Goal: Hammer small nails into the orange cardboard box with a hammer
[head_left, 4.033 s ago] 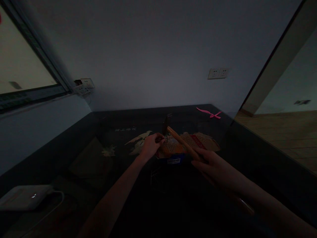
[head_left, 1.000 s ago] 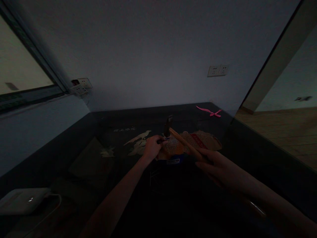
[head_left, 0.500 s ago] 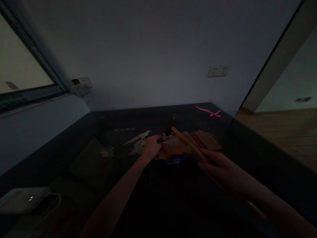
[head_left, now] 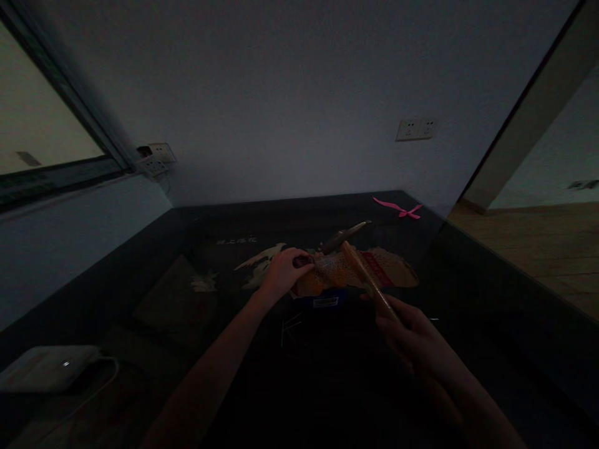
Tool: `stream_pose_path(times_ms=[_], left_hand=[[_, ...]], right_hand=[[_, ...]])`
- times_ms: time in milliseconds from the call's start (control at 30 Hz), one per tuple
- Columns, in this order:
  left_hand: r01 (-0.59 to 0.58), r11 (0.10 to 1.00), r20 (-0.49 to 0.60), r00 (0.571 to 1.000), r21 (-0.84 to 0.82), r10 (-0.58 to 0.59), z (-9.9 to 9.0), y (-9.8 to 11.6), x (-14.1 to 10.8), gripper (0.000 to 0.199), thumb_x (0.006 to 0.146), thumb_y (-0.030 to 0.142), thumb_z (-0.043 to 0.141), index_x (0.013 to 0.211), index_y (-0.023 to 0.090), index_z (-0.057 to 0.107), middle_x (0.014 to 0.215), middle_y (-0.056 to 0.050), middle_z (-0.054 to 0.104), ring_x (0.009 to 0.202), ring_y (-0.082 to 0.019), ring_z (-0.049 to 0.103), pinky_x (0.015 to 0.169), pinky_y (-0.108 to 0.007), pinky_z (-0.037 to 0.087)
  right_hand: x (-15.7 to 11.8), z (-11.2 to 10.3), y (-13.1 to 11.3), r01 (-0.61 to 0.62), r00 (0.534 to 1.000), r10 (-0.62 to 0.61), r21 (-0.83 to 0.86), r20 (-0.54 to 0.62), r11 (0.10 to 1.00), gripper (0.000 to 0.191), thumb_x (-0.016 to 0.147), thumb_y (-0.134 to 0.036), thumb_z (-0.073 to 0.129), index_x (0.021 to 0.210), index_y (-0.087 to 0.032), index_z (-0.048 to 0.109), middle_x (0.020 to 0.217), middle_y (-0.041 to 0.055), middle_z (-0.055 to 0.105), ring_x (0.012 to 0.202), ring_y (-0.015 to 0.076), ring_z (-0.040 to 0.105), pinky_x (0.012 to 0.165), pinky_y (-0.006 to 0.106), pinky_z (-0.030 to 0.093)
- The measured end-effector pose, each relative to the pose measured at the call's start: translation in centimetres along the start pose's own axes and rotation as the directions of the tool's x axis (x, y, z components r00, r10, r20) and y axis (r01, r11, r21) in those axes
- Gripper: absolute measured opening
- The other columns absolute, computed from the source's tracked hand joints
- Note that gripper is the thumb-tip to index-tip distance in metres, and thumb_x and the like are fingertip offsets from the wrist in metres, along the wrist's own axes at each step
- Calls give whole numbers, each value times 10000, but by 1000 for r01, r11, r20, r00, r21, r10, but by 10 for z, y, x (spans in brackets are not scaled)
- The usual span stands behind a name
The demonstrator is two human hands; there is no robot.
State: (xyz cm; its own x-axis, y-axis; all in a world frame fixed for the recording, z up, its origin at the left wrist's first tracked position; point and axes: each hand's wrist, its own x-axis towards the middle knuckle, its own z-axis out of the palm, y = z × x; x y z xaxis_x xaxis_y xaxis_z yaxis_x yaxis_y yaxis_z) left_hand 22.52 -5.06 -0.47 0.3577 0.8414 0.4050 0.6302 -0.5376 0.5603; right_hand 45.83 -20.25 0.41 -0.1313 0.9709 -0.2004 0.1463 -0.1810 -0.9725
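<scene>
A claw hammer (head_left: 369, 280) with a wooden handle and dark metal head is gripped in my right hand (head_left: 409, 330). Its head is low over a flat, speckled brown and orange piece (head_left: 327, 274), just right of my left hand's fingers; whether it touches anything is unclear. My left hand (head_left: 285, 271) is closed in a pinch at the left part of that piece. What its fingertips hold is too small and dark to make out. Against the near edge of the piece sits a dark blue packet (head_left: 325, 300) with a white label.
Thin metallic slivers (head_left: 291, 322) lie on the dark tabletop (head_left: 210, 218) in front of the packet. A pink ribbon-like strip (head_left: 402, 211) is at the far right corner. At the near left sits a white device (head_left: 51, 368) with a cable. A wall stands behind.
The hammer's head has swung down and turned, its long end now pointing right. My right hand has shifted slightly lower. My left hand stays in its pinch at nearly the same spot.
</scene>
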Motion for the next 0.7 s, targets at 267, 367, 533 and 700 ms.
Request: stream_pose_path(times_ms=[267,367,533,700], left_hand=[[110,993,-137,985,47,-102,-45,0,-45,179,794,339,555,866,176,575,771,-6,628,682,-128,580,648,-231,441],[200,963,98,971,180,-220,-44,-4,-78,179,811,349,511,791,190,591,730,3,626,653,-131,570,608,-227,413],[278,910,344,859,308,-379,-24,-6,-108,135,782,305,534,771,191,607,739,-4,626,665,-135,565,571,-219,379],[124,932,378,889,342,-257,-17,1,-109,91,750,249,587,831,210,606,833,-7,611,792,-160,560,677,-256,379]], right_hand=[[-2,-3,11,43,999,-43,17,-26,999,570,818,-416,545,1319,-185,401,548,-83,391,367,46,330,320,155,281],[-4,-3,12,23,999,-23,19,-23,1000,577,822,-426,538,1325,-186,386,531,-86,397,358,42,323,317,150,275],[-6,-1,9,20,1000,-21,21,19,1000,611,818,-425,533,1347,-178,356,497,-93,384,339,49,324,310,156,279],[-7,1,7,31,999,-32,14,21,999,585,809,-412,545,1327,-187,394,529,-87,395,358,57,345,321,167,287]])
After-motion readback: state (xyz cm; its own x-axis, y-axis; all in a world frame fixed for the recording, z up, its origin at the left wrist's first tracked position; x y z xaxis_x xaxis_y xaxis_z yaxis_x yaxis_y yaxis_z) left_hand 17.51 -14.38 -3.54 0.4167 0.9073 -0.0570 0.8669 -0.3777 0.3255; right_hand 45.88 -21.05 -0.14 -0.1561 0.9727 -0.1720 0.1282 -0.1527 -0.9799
